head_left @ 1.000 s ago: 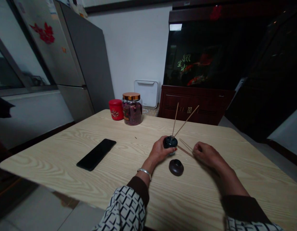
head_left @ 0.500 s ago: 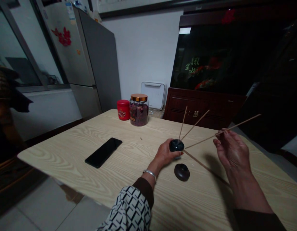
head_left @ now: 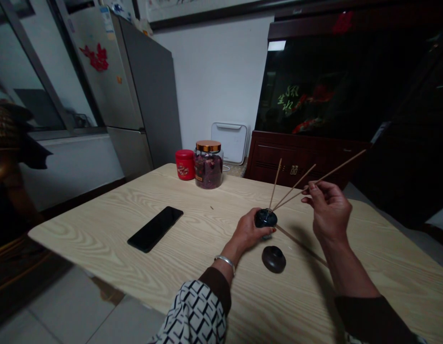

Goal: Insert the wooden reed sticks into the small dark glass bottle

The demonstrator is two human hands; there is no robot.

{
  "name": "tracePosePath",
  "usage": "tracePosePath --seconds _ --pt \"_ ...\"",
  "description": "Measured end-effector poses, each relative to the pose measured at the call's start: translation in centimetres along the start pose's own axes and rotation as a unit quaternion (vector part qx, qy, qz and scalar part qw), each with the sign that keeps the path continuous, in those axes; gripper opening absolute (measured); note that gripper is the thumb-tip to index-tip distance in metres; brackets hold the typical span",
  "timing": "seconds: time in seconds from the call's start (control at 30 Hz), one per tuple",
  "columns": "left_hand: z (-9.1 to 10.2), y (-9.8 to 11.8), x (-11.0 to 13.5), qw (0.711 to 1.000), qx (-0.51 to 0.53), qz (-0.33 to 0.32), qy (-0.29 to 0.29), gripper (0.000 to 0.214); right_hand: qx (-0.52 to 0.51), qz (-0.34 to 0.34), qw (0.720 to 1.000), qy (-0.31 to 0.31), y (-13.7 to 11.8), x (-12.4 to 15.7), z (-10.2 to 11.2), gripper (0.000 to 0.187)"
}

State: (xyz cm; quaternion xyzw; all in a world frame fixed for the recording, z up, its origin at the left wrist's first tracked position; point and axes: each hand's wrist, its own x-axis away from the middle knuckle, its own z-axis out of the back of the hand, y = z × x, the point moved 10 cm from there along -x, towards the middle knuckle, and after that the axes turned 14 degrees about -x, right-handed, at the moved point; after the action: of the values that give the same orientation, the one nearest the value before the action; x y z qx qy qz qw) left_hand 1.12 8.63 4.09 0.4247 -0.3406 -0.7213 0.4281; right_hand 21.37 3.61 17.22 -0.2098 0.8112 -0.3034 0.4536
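Right of centre frame, my left hand [head_left: 248, 230] clasps the dark bottle [head_left: 266, 218] while my right hand [head_left: 330, 210], pinching a thin stick [head_left: 341, 166], has just swung its tip to the mouth, joining two leaning sticks [head_left: 275, 184].

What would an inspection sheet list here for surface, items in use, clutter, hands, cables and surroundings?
Surface: pale wood-grain table.
Items in use: dark glass bottle with two thin sticks leaning out of its mouth; third stick slanting down to the mouth, whether inserted cannot be told; dark round cap lying on the near side of the bottle, apart from it.
Clutter: black phone, red canister, jar with a copper-coloured lid.
Hands: left hand grips the bottle; right hand pinches the third stick.
Cables: white cable, partly visible behind the jar.
Surroundings: fridge, white appliance, red-brown cabinet.
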Motion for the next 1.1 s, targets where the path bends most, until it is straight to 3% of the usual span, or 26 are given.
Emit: tracePosePath --seconds 0.13,0.23,0.3,0.4,0.47,0.6,0.7,0.8,1.1 --pt "0.0 0.0 0.0 1.0 0.001 -0.001 0.002 0.063 0.041 -0.058 0.994 -0.08 2.4 1.4 -1.4 0.024" --pt "-0.2 -0.1 0.0 1.0 0.008 -0.009 0.001 0.063 0.103 -0.113 0.974 -0.166 4.3 2.8 -2.6 0.028" --pt "-0.3 -0.2 -0.1 1.0 0.011 -0.009 0.002 0.064 0.141 -0.134 0.961 -0.199 5.0 3.1 -2.4 0.032" --pt "-0.4 -0.3 -0.2 1.0 0.011 -0.006 0.0 0.063 0.231 -0.14 0.932 -0.243 5.8 2.8 -0.4 0.031" --pt "-0.4 -0.3 -0.2 1.0 0.013 -0.005 -0.003 0.063 0.33 -0.152 0.882 -0.301 7.0 3.0 1.4 0.024" --pt "-0.3 -0.2 -0.2 1.0 0.015 -0.004 -0.002 0.063 0.498 -0.224 0.74 -0.393 9.9 4.9 5.9 0.01" --pt "-0.2 0.0 -0.1 1.0 0.013 -0.004 0.001 0.062 0.551 -0.251 0.683 -0.407 10.6 6.1 7.4 0.012" --pt "-0.2 0.1 -0.1 1.0 0.025 -0.008 -0.002 0.061 0.557 -0.261 0.678 -0.403 10.5 6.5 7.4 0.014" --pt "-0.5 -0.2 -0.1 1.0 0.028 -0.014 -0.004 0.059 0.523 -0.258 0.704 -0.405 9.9 6.7 6.5 0.008"
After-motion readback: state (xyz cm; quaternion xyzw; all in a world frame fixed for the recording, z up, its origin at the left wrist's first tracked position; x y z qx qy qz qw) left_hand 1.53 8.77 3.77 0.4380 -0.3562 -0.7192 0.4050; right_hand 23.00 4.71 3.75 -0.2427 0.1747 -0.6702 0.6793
